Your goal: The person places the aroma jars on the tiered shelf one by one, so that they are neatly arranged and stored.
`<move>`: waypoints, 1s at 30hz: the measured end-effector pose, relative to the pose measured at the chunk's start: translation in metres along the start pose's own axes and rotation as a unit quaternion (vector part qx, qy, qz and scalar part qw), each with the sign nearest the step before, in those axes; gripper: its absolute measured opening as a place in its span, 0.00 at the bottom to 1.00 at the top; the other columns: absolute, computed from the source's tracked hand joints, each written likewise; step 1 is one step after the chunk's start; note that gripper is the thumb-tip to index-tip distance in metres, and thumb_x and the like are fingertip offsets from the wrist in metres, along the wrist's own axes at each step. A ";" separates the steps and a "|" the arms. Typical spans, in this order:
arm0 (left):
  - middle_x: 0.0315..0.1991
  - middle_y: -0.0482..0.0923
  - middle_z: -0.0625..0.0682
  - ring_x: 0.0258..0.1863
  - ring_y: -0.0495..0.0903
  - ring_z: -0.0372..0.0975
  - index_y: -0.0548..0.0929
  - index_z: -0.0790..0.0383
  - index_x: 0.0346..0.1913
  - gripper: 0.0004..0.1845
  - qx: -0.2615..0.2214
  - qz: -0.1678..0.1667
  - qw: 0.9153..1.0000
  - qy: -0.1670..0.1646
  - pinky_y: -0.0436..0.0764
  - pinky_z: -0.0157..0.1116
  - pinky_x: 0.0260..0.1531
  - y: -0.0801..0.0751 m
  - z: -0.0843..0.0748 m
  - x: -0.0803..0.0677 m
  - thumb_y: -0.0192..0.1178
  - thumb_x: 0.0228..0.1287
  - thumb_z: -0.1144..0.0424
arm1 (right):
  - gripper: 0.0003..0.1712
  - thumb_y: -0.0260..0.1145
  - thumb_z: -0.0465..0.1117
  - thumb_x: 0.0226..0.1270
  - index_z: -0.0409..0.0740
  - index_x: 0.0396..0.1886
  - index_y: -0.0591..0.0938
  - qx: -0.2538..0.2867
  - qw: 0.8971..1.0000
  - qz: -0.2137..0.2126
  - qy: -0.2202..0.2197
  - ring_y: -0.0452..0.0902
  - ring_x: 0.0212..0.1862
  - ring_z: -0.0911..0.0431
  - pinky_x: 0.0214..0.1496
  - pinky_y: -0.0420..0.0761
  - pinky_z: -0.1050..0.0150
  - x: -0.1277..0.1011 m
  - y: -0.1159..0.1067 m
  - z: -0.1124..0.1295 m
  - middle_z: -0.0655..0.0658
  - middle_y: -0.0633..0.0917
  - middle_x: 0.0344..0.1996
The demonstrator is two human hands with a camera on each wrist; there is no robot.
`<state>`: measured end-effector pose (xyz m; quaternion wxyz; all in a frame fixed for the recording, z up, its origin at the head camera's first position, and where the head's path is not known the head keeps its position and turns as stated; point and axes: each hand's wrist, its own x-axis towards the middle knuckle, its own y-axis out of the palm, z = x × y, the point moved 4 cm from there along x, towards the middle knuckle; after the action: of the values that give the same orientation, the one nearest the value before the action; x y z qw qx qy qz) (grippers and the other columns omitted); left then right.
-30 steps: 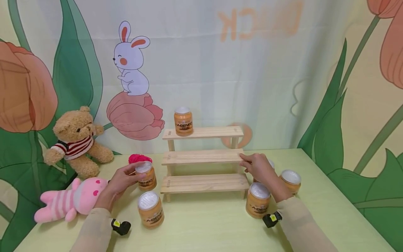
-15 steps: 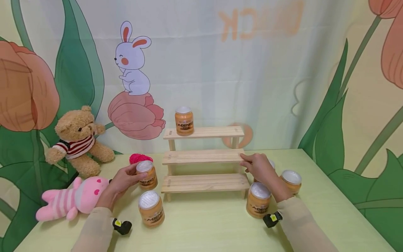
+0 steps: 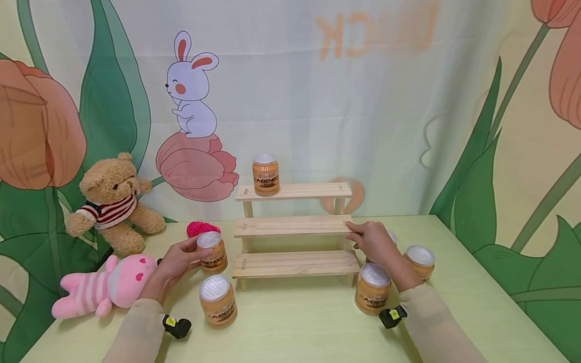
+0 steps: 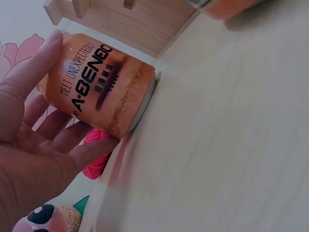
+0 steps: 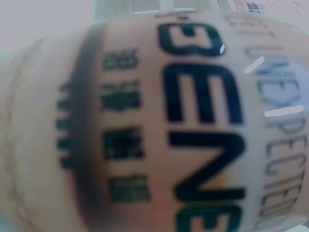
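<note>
The pale green table (image 3: 299,327) carries a stepped wooden shelf (image 3: 295,263) between the hands — orange jars (image 3: 218,301) and soft toys (image 3: 104,288) around it.

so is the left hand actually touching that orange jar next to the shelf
Touching. The left wrist view shows the left hand with thumb and fingers wrapped against the sides of the orange jar, which stands on the table.
</note>
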<state>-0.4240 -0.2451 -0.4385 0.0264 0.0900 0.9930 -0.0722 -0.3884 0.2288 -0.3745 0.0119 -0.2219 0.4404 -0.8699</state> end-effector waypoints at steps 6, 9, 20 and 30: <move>0.76 0.56 0.65 0.72 0.60 0.58 0.56 0.63 0.78 0.45 0.006 -0.020 1.000 -0.002 0.70 0.54 0.64 -0.003 0.000 0.000 0.69 0.65 0.56 | 0.24 0.66 0.37 0.71 0.34 0.64 0.77 -0.002 1.000 0.004 0.001 0.84 0.26 0.56 0.19 0.73 0.65 0.000 0.001 0.000 0.37 0.89 0.38; 0.76 0.57 0.64 0.71 0.61 0.57 0.57 0.61 0.78 0.46 0.004 -0.029 1.000 -0.003 0.72 0.53 0.63 -0.007 0.000 -0.001 0.70 0.64 0.55 | 0.24 0.66 0.37 0.71 0.34 0.64 0.77 -0.003 1.000 0.003 -0.003 0.83 0.25 0.58 0.18 0.72 0.65 0.000 0.000 0.001 0.38 0.89 0.37; 0.73 0.62 0.64 0.66 0.67 0.51 0.60 0.63 0.77 0.43 0.013 -0.027 0.999 0.029 0.77 0.46 0.59 -0.004 -0.028 -0.002 0.69 0.65 0.54 | 0.24 0.66 0.37 0.71 0.34 0.64 0.77 -0.018 1.000 -0.001 -0.002 0.85 0.26 0.56 0.20 0.73 0.66 -0.001 -0.006 0.001 0.37 0.89 0.37; 0.66 0.72 0.57 0.54 0.77 0.34 0.62 0.62 0.77 0.39 0.016 -0.018 0.997 0.079 0.81 0.35 0.51 0.002 -0.066 -0.018 0.68 0.67 0.59 | 0.24 0.66 0.36 0.71 0.34 0.64 0.77 -0.009 1.000 0.005 -0.007 0.85 0.27 0.56 0.19 0.74 0.65 0.001 -0.001 0.003 0.37 0.89 0.36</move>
<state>-0.4088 -0.2365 -0.3723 -0.0553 0.0777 0.9921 -0.0813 -0.3877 0.2272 -0.3720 0.0176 -0.2255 0.4489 -0.8645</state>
